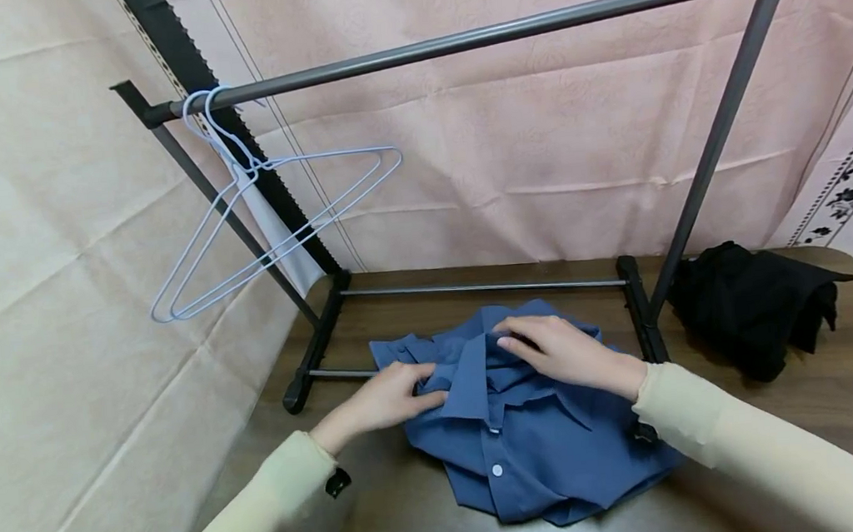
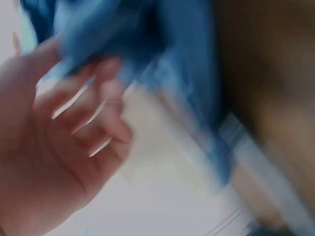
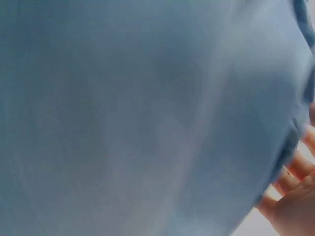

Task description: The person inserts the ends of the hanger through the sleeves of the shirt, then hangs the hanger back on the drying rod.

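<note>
A blue button-up shirt [image 1: 539, 453] lies bunched on the table, its placket and a white button facing up. At the left of its collar area, my left hand [image 1: 380, 399] pinches a fold of the cloth between thumb and fingers. My right hand [image 1: 565, 354] grips the upper edge near the collar, thumb and fingers curved around the fabric. In the left wrist view, blurred blue cloth hangs by the curled fingers [image 2: 110, 108]. Shirt fabric [image 3: 147, 118] fills most of the right wrist view, with a few fingers [image 3: 295, 169] at its right edge.
A dark metal clothes rack [image 1: 469, 41] stands over the table behind the shirt. Two light-blue wire hangers [image 1: 275, 253] hang at the left end of its bar. A black folded garment [image 1: 756, 303] lies at the right. Pale cloth curtains [image 1: 539, 165] form the backdrop.
</note>
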`<state>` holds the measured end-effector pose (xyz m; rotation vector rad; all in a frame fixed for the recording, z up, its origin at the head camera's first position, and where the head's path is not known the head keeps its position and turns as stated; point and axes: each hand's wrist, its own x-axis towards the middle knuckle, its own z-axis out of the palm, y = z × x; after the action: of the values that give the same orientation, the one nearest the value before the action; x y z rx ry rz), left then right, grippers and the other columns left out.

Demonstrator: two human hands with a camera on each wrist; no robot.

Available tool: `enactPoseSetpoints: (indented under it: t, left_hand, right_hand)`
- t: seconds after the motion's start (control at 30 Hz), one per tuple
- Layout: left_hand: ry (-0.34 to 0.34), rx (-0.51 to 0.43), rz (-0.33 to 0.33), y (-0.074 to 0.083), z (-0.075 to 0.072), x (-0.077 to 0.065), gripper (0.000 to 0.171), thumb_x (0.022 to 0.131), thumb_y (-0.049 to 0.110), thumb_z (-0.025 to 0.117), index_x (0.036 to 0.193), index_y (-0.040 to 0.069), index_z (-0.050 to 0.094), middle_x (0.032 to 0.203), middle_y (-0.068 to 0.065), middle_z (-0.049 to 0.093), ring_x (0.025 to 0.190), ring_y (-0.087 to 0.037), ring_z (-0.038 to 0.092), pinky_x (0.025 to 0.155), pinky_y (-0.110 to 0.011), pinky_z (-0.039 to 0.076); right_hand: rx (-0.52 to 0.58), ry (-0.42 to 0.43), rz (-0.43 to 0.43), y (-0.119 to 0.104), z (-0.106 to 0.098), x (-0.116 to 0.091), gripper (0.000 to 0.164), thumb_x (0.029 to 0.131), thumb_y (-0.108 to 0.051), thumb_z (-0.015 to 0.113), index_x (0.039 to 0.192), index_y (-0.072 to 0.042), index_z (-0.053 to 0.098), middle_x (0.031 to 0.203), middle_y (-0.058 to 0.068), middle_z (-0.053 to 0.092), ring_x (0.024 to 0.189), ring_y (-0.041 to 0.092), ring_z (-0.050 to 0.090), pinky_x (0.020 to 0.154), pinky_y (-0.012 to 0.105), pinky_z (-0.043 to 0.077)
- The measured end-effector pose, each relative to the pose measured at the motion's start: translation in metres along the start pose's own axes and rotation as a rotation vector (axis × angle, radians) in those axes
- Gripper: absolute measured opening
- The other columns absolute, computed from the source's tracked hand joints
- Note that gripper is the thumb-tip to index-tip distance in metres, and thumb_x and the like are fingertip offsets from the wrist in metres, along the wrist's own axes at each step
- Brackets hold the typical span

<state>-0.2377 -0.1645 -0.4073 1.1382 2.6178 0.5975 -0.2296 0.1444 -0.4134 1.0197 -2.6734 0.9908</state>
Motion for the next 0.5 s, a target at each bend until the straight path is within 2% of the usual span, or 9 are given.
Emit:
enactPoseSetpoints:
  t: [0.1,0.2,0.3,0.37,0.5]
  left_hand:
    - [0.002,0.169,0.012,0.008,-0.033,0.002,0.021,0.100,0.037,0.065,0.100,0.016,0.067,0.080,0.006,0.061,0.062,-0.003,0.053,0.054,-0.022,0.044]
    - [0.072,0.293,0.012,0.017,-0.061,0.004,0.026,0.099,0.039,0.065,0.110,0.017,0.070,0.098,0.005,0.067,0.073,-0.006,0.060,0.060,-0.026,0.049]
    - [0.172,0.311,0.016,0.023,-0.080,0.007,0.025,0.101,0.038,0.063,0.113,0.017,0.071,0.101,0.005,0.068,0.081,-0.007,0.064,0.066,-0.029,0.052]
    - [0.246,0.297,0.019,0.027,-0.089,0.011,0.023,0.102,0.037,0.062,0.112,0.018,0.071,0.100,0.006,0.068,0.083,-0.008,0.064,0.068,-0.030,0.052]
    - [0.361,0.248,0.013,0.031,-0.099,0.019,0.023,0.103,0.036,0.060,0.114,0.018,0.070,0.103,0.005,0.069,0.084,-0.011,0.063,0.070,-0.033,0.052]
  right_hand:
    - [-0.015,0.073,0.020,0.000,-0.020,0.000,0.043,0.104,-0.037,0.057,0.142,-0.018,0.055,0.125,0.007,0.067,0.113,0.024,0.064,0.092,0.048,0.051]
    - [-0.029,0.146,0.048,0.002,-0.039,-0.002,0.052,0.102,-0.035,0.062,0.148,-0.017,0.048,0.123,0.009,0.066,0.112,0.028,0.063,0.088,0.050,0.051]
    - [-0.048,0.196,0.074,0.005,-0.051,-0.007,0.054,0.101,-0.034,0.063,0.148,-0.013,0.047,0.128,0.012,0.063,0.114,0.031,0.062,0.079,0.047,0.053]
    - [-0.044,0.236,0.110,0.007,-0.058,-0.011,0.053,0.101,-0.035,0.063,0.147,-0.012,0.048,0.132,0.012,0.061,0.117,0.031,0.060,0.077,0.046,0.053]
    - [-0.022,0.305,0.191,0.012,-0.069,-0.018,0.052,0.102,-0.037,0.061,0.147,-0.014,0.048,0.138,0.013,0.057,0.121,0.032,0.057,0.091,0.051,0.049]
